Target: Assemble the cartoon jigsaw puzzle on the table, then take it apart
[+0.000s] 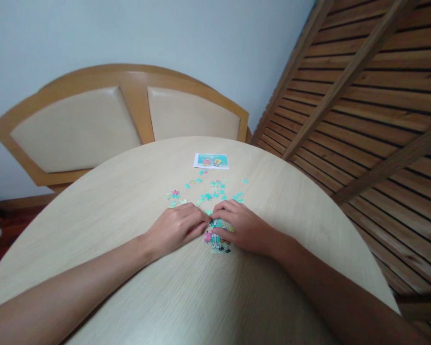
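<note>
Pale tabletop [301, 206] spreads wide left of left hand [181, 223], fingertips bunched, cannot tell if pinching | puzzle [216, 245] under right hand [242, 227], fingers parted | round edge [187, 138], chair [132, 100], wall [158, 28] beyond hands | slats [388, 103] rightward

Both hands in on it: bare left hand [177, 225] at the upper-left edge of a partly assembled, cartoon-printed jigsaw [215, 245], bare right hand [249, 231] over its right side! Beyond, mostly turquoise loose pieces [208, 196] dot the curved-edge, pale wood-grain table [129, 297]; behind them, 1 white-edged cartoon picture sheet [212, 161], then 2 cream backrest panels [194, 114].
</note>
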Available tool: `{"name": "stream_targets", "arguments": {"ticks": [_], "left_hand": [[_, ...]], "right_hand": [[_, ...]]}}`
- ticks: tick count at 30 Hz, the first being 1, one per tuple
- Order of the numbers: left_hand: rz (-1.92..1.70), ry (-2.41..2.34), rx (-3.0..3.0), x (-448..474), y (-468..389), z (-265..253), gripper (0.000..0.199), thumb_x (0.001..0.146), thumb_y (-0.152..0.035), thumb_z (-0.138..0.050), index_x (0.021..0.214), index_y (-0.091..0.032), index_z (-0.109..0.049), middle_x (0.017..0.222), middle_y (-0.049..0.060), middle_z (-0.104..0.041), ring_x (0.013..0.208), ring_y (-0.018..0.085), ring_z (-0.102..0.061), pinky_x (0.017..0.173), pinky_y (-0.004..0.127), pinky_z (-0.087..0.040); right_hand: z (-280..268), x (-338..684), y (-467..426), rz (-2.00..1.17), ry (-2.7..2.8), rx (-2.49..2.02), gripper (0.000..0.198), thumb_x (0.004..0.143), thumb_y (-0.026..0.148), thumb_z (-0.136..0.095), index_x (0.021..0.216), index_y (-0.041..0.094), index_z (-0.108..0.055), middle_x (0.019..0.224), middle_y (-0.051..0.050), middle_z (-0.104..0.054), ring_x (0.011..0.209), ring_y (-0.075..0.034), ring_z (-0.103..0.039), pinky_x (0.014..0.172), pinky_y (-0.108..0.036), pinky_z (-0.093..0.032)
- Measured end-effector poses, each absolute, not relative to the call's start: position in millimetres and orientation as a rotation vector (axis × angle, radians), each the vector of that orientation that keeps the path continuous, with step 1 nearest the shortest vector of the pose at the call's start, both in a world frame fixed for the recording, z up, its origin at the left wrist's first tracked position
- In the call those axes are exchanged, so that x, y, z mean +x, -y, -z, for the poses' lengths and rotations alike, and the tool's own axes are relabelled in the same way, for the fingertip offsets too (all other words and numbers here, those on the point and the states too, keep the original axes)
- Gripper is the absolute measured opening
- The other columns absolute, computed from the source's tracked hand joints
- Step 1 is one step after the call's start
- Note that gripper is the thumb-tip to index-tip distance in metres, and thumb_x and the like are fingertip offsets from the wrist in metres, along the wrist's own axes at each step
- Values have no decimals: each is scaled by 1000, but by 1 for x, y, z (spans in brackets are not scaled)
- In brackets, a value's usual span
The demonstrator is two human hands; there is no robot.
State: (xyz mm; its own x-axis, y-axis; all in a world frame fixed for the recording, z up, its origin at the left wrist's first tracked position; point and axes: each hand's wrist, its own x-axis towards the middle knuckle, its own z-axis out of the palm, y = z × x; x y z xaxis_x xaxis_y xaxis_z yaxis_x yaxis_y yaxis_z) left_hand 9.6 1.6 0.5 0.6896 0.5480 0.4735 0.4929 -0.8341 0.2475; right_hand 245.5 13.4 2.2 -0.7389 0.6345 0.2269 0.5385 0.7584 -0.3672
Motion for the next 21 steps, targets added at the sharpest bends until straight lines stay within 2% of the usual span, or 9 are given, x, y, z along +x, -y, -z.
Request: {"name": "stream_targets", "arguments": {"ticks": [21], "left_hand": [[-828, -771, 2834, 10, -4, 1, 19, 104, -25, -51, 95, -17, -67, 85, 4, -69, 83, 16, -64, 73, 28, -52]], "right_hand": [[-1, 244, -14, -414, 2599, -915, 26, 93, 33, -68, 114, 19, -68, 114, -10, -65, 107, -25, -58, 95, -42, -46]]}}
